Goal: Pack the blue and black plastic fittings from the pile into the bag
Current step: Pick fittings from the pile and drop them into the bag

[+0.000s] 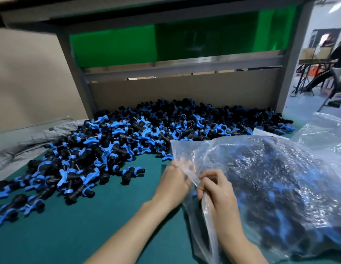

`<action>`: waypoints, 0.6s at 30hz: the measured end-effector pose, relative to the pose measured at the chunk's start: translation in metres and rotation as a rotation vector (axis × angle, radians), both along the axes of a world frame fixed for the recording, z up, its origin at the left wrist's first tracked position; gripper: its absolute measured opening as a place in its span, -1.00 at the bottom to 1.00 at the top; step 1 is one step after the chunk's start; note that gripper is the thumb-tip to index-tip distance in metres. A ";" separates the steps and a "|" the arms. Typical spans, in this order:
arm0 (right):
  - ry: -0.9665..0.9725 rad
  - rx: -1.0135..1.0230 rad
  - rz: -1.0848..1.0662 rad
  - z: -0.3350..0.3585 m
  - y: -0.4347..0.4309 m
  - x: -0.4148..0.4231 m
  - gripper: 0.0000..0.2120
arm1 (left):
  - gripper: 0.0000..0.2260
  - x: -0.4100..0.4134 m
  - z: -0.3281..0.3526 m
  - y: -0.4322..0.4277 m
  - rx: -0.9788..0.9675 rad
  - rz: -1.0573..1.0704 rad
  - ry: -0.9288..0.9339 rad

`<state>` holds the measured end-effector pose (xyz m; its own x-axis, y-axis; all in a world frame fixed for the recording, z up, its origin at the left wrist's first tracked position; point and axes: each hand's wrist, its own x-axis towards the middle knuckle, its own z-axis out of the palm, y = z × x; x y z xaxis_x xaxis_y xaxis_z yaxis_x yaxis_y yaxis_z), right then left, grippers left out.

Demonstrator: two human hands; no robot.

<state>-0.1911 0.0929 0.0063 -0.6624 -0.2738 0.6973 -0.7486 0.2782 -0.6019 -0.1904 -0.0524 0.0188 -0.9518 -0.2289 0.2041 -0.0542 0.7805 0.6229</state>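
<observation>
Green bench (85,229) carries a wide pile (139,134) of blue and black fittings along its far side, spilling left and toward us. At right, just beside the pile's near edge, we see a clear bag (276,187) lying bulged with fittings. Both hands meet at the bag's open edge. Left hand (173,185): fingers (180,165) curled, gripping the plastic, tips visible through the film. Right hand (217,191): fingers bent tight, pinching a gathered fold of the same edge.
</observation>
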 end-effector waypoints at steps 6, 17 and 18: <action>-0.166 0.088 -0.022 -0.006 0.001 -0.008 -0.60 | -0.80 0.059 -0.030 -0.088 -0.392 0.595 0.249; -0.213 0.150 -0.033 -0.005 0.003 -0.005 -0.60 | -0.77 0.044 -0.029 -0.103 -0.718 0.486 0.076; -0.208 0.154 -0.038 -0.005 0.002 -0.004 -0.60 | -0.80 0.046 -0.029 -0.103 -0.729 0.497 0.071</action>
